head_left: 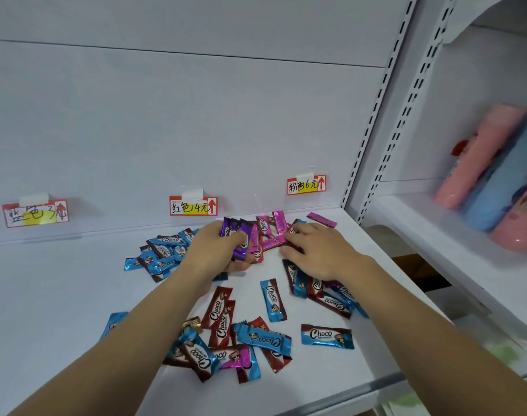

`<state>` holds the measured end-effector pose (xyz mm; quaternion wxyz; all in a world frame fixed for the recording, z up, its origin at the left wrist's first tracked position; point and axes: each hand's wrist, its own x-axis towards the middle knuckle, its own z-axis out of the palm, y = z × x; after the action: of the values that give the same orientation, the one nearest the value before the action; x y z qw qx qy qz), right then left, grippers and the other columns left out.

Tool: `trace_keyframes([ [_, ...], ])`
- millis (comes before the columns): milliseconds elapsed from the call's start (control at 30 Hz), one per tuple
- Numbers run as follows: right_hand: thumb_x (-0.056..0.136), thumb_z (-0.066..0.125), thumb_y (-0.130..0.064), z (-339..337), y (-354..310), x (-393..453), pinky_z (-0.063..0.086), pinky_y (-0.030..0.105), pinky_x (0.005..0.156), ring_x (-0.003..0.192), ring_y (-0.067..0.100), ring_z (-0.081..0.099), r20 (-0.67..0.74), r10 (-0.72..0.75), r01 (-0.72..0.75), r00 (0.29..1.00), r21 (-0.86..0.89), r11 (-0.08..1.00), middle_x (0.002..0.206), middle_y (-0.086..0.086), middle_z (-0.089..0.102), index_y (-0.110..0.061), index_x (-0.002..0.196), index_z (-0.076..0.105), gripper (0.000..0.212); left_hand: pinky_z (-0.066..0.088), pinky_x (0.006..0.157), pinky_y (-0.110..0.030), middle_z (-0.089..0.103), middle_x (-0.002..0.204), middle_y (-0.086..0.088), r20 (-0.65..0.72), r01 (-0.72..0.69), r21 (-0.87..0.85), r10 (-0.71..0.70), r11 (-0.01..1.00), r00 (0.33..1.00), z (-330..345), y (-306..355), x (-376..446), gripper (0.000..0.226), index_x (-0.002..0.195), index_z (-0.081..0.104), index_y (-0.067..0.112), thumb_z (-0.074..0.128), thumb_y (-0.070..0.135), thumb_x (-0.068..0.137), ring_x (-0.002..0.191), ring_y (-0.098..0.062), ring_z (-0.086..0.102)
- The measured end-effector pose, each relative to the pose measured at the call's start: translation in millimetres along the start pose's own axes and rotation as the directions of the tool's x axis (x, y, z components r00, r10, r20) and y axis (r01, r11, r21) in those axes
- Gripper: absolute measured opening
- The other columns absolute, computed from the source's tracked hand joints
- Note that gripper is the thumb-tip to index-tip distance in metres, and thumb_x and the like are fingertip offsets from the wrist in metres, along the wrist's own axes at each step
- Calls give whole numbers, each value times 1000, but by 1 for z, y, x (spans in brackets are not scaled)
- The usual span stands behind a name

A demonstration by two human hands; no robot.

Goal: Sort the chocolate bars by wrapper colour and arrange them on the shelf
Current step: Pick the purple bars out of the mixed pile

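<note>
Bare white shelf (46,295) along the left, open strip at the back wall under the price tags (193,206), scattered chocolate bars (226,334) crowding the middle and front, slotted upright (373,121) closing the right side

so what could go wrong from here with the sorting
The left hand grips several purple bars at once; one could slip back into the mix. The right hand rests on the pink bars and may drag the red and blue ones beside them along. The front pile still mixes colours near the shelf edge and could fall.
</note>
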<state>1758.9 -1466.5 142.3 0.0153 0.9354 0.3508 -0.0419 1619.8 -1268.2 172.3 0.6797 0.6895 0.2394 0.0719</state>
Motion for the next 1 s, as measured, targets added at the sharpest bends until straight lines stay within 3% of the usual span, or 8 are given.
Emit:
trace_keyframes([
  [133, 97, 20, -74, -4, 2, -6, 43, 48, 110, 136, 20, 46, -122, -45, 56, 991, 89, 994, 143, -6, 54, -36, 142, 60, 71, 65, 66, -36, 76, 102, -13, -35, 13, -41, -15, 999, 999, -15, 2, 2, 13, 114, 65, 11, 65, 14, 101, 80, -25, 79],
  [267, 107, 31, -58, -9, -29, 0, 29, 49, 123, 153, 24, 27, -150, -104, 113, 983, 56, 992, 167, 0, 33, -32, 155, 45, 57, 66, 70, -39, 78, 100, -12, -110, 9, -79, -17, 997, 994, -41, 4, 3, 13, 115, 65, 10, 62, 12, 102, 82, -25, 80],
  [400, 105, 22, -67, -7, -78, 10, 8, 56, 128, 160, 24, 2, -37, -231, 231, 972, 3, 973, 175, -3, 4, -38, 164, 19, 66, 66, 69, -37, 80, 92, -11, -192, 42, -124, -65, 991, 979, -73, 2, 0, 12, 113, 66, 10, 61, 12, 102, 82, -25, 80],
  [500, 103, 15, -70, 1, -89, 10, 4, 59, 127, 161, 25, 1, 39, -247, 248, 968, -29, 968, 174, -4, 5, -41, 164, 15, 67, 66, 68, -37, 78, 99, -15, -211, 68, -98, -88, 993, 973, -89, 0, -4, 12, 114, 64, 8, 60, 12, 103, 81, -27, 80],
  [667, 107, 22, -60, -7, -82, 13, 19, 52, 127, 155, 25, 23, -92, -207, 203, 974, -57, 978, 166, -1, 34, -32, 154, 46, 59, 66, 71, -40, 77, 99, -16, -236, 78, -92, -97, 993, 967, -106, -4, -9, 11, 112, 63, 8, 60, 11, 103, 80, -27, 80],
  [733, 106, 23, -58, -10, -94, 19, 22, 51, 126, 155, 25, 23, -149, -237, 233, 960, -47, 971, 169, 0, 29, -33, 157, 39, 60, 65, 75, -41, 78, 99, -16, -255, 81, -105, -106, 991, 961, -115, -6, -11, 11, 113, 64, 7, 62, 11, 102, 81, -28, 80],
  [867, 99, 12, -70, -4, -143, 24, 13, 54, 128, 160, 24, 9, -18, -394, 392, 919, -64, 918, 174, -2, 12, -39, 163, 18, 72, 65, 81, -49, 78, 97, -17, -265, 91, -125, -122, 988, 956, -131, -11, -16, 11, 112, 63, 6, 60, 9, 102, 82, -29, 80],
  [1000, 94, 11, -82, 0, -139, 22, 11, 55, 128, 160, 24, 7, 6, -319, 319, 948, -46, 947, 174, -3, 10, -38, 164, 19, 83, 65, 81, -50, 77, 99, -16, -263, 95, -96, -117, 991, 958, -138, -15, -20, 10, 111, 64, 7, 61, 10, 102, 80, -26, 80],
])
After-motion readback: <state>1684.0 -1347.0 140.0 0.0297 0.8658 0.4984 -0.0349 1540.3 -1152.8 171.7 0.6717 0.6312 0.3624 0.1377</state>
